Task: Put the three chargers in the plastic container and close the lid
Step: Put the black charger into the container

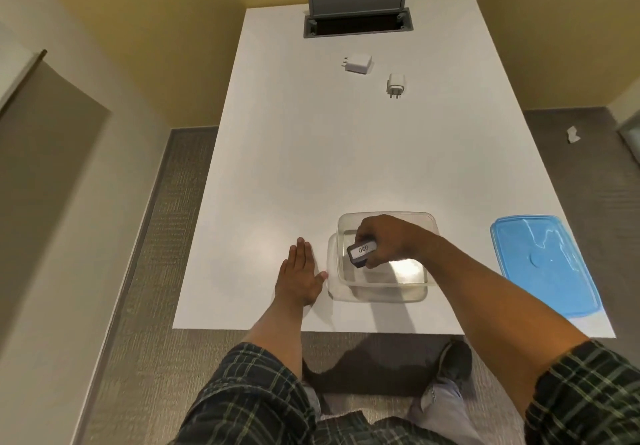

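Observation:
A clear plastic container (420, 222) stands open near the table's front edge. My right hand (388, 236) is over its inside, shut on a black charger (361, 252) with a white label. My left hand (300, 273) lies flat on the table, fingers together, its thumb touching the container's left wall. The blue lid (543, 264) lies flat to the right of the container. Two white chargers rest far back on the table: a larger square charger (359, 63) and a smaller charger (397, 85) to its right, prongs pointing toward me.
The white table (311, 174) has a grey cable hatch (356, 21) with its flap raised at the far end. Grey carpet surrounds the table, with a scrap of white paper (573, 134) on the floor at right. My legs and shoes show below the table's front edge.

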`<state>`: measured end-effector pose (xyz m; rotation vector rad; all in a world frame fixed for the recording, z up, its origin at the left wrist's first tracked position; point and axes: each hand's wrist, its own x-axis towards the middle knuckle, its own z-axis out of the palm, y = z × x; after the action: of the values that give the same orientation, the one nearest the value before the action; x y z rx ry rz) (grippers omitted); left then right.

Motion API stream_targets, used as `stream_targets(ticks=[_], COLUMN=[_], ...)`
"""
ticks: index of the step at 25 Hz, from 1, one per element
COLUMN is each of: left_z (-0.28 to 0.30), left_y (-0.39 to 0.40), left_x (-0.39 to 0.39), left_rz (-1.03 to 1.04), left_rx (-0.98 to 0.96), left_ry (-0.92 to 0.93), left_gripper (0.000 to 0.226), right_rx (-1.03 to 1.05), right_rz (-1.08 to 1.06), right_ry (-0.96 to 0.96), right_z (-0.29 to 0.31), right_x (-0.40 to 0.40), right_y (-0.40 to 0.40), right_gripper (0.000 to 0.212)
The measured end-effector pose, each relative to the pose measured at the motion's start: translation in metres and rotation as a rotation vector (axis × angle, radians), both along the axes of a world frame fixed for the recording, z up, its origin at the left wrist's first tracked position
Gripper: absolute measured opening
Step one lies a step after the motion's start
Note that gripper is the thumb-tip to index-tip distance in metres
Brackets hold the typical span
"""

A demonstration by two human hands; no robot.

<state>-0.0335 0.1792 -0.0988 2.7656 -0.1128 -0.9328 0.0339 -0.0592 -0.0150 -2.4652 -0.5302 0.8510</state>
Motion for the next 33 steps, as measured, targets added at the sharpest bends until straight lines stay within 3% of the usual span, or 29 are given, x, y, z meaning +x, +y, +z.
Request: stream_targets(ticks=[7, 22, 25, 28, 30, 33], left_z=[0.004, 0.007, 0.008, 0.01, 0.01, 0.01], left_y=[0.007, 0.001, -0.001, -0.005, -0.007, -0.007], left_x=[0.009, 0.011, 0.014, 0.018, 0.021, 0.025], left_rz=[-0.091, -0.061, -0.067, -0.083, -0.095, -0.112], left_rx=[0.046, 0.093, 0.127, 0.165, 0.201, 0.236], left_ry=[0.108, 0.077, 0.068, 0.067, 0.074, 0.092], left_gripper=[0.102, 0.108, 0.111, 0.114, 0.116, 0.117], right_rx=[-0.302, -0.325, -0.22, -0.135, -0.149, -0.178], right_rz=[0.387, 0.633, 0.471, 0.01, -0.159, -0.191], right_ry=[-0.334, -0.558, -0.524, -0.364, -0.238, -0.152], right_z=[-0.03, -0.05, -0.052, -0.058, -0.062, -0.065], right_x=[-0.016, -0.016, -0.02, -0.026, -0.028, -0.026], right_y=[0.008, 0.018, 0.016, 0.008, 0.003, 0.0], right_gripper=[0.037, 0.033, 0.043, 0.063, 0.053, 0.038])
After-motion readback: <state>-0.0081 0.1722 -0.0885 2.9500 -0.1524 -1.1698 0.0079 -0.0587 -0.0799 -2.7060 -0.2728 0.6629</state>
